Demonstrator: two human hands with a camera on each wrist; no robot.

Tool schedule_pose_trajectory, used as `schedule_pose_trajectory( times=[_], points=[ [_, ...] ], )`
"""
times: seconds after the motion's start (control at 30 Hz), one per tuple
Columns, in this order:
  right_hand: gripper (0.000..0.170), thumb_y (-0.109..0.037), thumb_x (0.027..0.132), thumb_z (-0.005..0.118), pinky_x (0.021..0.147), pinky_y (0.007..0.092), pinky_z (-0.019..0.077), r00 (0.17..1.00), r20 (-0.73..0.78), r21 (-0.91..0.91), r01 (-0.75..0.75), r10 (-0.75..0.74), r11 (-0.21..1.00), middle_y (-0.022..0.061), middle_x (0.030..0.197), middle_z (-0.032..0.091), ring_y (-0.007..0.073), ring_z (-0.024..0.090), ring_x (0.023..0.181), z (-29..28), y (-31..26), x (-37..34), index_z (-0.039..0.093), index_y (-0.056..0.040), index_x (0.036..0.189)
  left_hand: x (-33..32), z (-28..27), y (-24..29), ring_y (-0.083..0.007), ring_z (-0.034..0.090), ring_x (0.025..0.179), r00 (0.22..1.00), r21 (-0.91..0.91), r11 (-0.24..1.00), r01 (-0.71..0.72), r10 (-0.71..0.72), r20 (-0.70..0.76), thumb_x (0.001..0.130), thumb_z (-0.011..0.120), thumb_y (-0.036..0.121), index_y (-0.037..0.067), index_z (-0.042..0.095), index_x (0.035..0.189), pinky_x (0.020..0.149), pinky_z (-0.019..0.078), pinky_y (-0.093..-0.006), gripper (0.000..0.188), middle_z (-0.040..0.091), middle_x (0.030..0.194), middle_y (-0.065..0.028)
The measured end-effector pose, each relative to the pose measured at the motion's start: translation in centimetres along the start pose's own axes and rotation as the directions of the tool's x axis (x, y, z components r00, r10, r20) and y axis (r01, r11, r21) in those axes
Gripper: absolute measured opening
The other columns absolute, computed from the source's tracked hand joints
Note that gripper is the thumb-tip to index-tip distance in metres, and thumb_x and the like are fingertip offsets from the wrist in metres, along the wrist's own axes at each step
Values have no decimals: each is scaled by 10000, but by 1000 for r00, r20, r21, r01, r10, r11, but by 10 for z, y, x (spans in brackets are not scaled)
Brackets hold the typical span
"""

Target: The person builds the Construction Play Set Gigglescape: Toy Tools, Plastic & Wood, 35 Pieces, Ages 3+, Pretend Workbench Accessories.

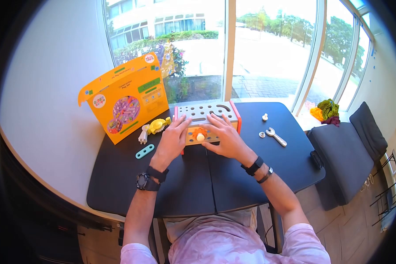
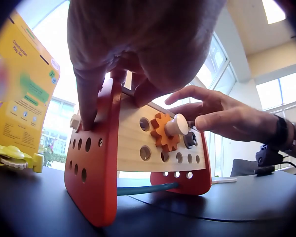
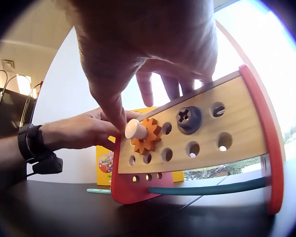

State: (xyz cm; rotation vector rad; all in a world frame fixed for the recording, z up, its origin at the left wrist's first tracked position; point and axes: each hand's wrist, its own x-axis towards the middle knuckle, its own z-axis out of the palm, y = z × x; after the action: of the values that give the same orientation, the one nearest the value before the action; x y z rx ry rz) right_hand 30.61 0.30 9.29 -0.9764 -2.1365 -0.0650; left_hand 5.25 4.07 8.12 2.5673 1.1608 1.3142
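Note:
A toy workbench (image 1: 202,111) stands on the table, with a wooden front, a grey top with holes and red end panels (image 2: 101,163). An orange gear (image 2: 164,132) sits on its front, with a pale peg (image 3: 136,129) through the middle. Beside the gear, a dark grey bolt head (image 3: 189,120) fills another hole. My left hand (image 1: 175,138) grips the workbench's left end, its fingers over the top edge and around the red panel. My right hand (image 1: 229,137) spreads over the front and top, fingers fairly straight, thumb close to the gear.
Left of the workbench stand a yellow box (image 1: 130,99), a yellow toy piece (image 1: 157,126) and a teal strip with holes (image 1: 144,151). To the right lie a toy wrench (image 1: 277,137), a small nut (image 1: 262,134) and a pale peg-like piece (image 1: 265,117). Windows rise behind the table.

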Motion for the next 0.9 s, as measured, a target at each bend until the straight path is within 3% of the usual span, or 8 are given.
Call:
schedule_pose_trajectory(
  times=[0.1, 0.17, 0.37, 0.57, 0.63, 0.77, 0.87, 0.9],
  points=[
    [279, -275, 912, 845, 1342, 543, 296, 996, 57, 0, 69, -69, 998, 283, 1609, 575, 414, 479, 1566, -8, 5, -8, 762, -15, 854, -1, 1, -1, -472, 643, 1353, 1000, 12, 1000, 2, -2, -1, 1068, 619, 44, 73, 701, 1466, 1121, 542, -462, 407, 658, 1513, -251],
    [354, -228, 900, 869, 1344, 545, 295, 992, 124, 29, 36, -39, 999, 271, 1653, 539, 417, 462, 1582, -16, 5, -7, 693, -14, 679, -1, 0, -1, -468, 644, 1353, 1000, 1, 1000, 13, -13, 4, 1070, 618, 47, 73, 703, 1464, 1114, 546, -459, 404, 657, 1514, -250],
    [406, -199, 914, 861, 1344, 541, 301, 990, 134, 112, 23, -38, 993, 256, 1647, 554, 413, 467, 1581, -21, 10, -6, 613, -8, 655, -1, 2, -2, -458, 657, 1336, 1000, 41, 999, -20, 21, -13, 1071, 615, 45, 66, 701, 1463, 1094, 555, -451, 402, 659, 1511, -244],
    [207, -183, 958, 805, 1311, 515, 365, 995, 69, 107, -81, 73, 991, 254, 1532, 650, 438, 527, 1517, -35, 17, -11, 751, -10, 857, -2, -1, 1, -459, 660, 1332, 1000, 20, 1000, 4, -4, 6, 1072, 617, 48, 60, 699, 1463, 1100, 551, -454, 400, 656, 1517, -242],
    [165, -176, 959, 801, 1291, 516, 390, 991, -68, 58, -112, 115, 992, 250, 1521, 655, 440, 543, 1500, -43, 21, -16, 773, -18, 994, -3, -3, 2, -461, 655, 1339, 1000, 10, 1000, 3, -3, 5, 1071, 616, 49, 59, 697, 1465, 1116, 542, -455, 402, 658, 1515, -241],
    [350, -174, 958, 794, 1248, 529, 436, 927, -251, 64, -271, 278, 960, 260, 1545, 629, 458, 559, 1478, -56, 32, -27, 754, -38, 1278, -4, -6, 5, -465, 634, 1369, 1000, 25, 1000, -2, 1, 22, 1069, 618, 51, 57, 682, 1480, 1160, 513, -458, 416, 653, 1524, -242],
    [448, -128, 991, 755, 1192, 496, 515, 923, -255, 47, -286, 288, 957, 257, 1488, 676, 417, 646, 1408, -55, 46, -38, 691, -29, 1423, -5, -8, 4, -465, 614, 1396, 999, -7, 1000, 1, -1, 44, 1066, 616, 46, 59, 665, 1500, 1190, 489, -462, 437, 638, 1542, -244],
    [438, -106, 1002, 736, 1162, 477, 543, 916, -214, 153, -311, 338, 938, 252, 1440, 704, 395, 680, 1364, -52, 50, -41, 687, -19, 1428, -5, -8, 4, -465, 613, 1398, 999, -7, 1000, 1, -1, 47, 1066, 615, 45, 60, 662, 1504, 1191, 488, -462, 442, 636, 1546, -243]
  ],
)
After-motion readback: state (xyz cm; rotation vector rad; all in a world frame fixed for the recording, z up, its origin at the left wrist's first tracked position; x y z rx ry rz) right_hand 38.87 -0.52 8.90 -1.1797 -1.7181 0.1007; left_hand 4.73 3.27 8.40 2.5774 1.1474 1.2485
